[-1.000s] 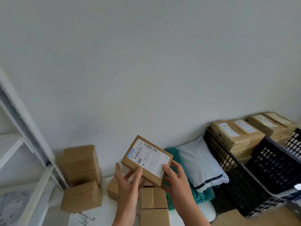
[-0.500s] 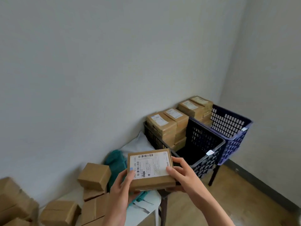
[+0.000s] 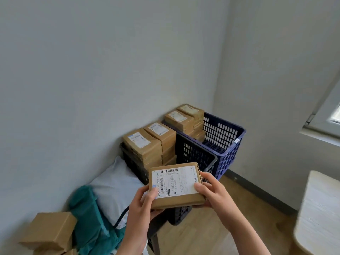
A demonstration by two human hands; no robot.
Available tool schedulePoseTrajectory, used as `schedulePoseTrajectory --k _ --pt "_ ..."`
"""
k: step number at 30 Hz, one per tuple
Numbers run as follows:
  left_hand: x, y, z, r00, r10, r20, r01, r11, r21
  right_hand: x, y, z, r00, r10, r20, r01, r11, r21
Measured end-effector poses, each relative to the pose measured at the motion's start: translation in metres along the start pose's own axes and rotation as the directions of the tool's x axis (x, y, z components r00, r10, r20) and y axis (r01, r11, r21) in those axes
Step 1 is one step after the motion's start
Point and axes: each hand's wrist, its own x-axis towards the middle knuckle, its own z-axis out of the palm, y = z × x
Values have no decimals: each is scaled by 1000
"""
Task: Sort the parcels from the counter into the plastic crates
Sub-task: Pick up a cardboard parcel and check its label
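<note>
A flat brown cardboard parcel [image 3: 176, 186] with a white shipping label on top is held level in front of me. My left hand [image 3: 145, 201] grips its left edge, thumb on the label. My right hand [image 3: 209, 192] grips its right edge. The parcel hovers over the near end of a black plastic crate [image 3: 195, 153], whose far end holds two stacks of labelled brown parcels [image 3: 149, 144]. Behind it stands a blue plastic crate [image 3: 226, 140] with more labelled parcels [image 3: 184, 118] stacked at its far left.
A pale grey mailer bag [image 3: 116, 188] and a teal bag [image 3: 88, 216] lie on the counter left of the black crate. Plain brown boxes [image 3: 49, 230] sit at the lower left. A white table [image 3: 320, 214] is at the right, wooden floor between.
The view has swung right, from the counter and shelf to the two crates in the corner. Both hands have carried the parcel along and turned it level.
</note>
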Motion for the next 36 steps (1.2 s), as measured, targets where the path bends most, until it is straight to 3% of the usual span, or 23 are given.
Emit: schedulePoseTrajectory --k 3,5,8,11,15,20,25,29,32,36 --pt "40 4 26 990 105 92 -118 981 151 38 -10 -21 998 -24 -59 19 996 -82" --pt "73 1 37 968 189 162 -234 916 328 69 -19 -31 994 -44 -96 27 985 -172" --pt "133 -7 39 949 219 228 -315 711 629 123 -29 -41 989 -42 -142 -8 944 -329" --pt "182 -21 36 933 219 285 -356 465 810 182 -29 -45 987 -4 -158 -83 841 -535" --pt "215 -37 23 909 163 384 -416 303 858 250 -5 -32 984 139 -111 -178 711 -680" --pt "227 -59 20 867 42 497 -497 161 853 308 55 -20 892 449 -48 -397 729 -558" --pt "230 -66 26 887 10 462 -460 110 881 353 101 -10 754 650 96 -542 698 -469" --pt "231 -67 35 928 -24 373 -370 88 925 379 127 7 671 718 182 -583 664 -468" --pt "231 -65 47 958 -84 274 -273 23 962 382 146 28 686 701 197 -485 642 -594" --pt "245 -63 81 951 -303 63 -135 -222 966 387 167 45 765 617 187 -279 578 -767"
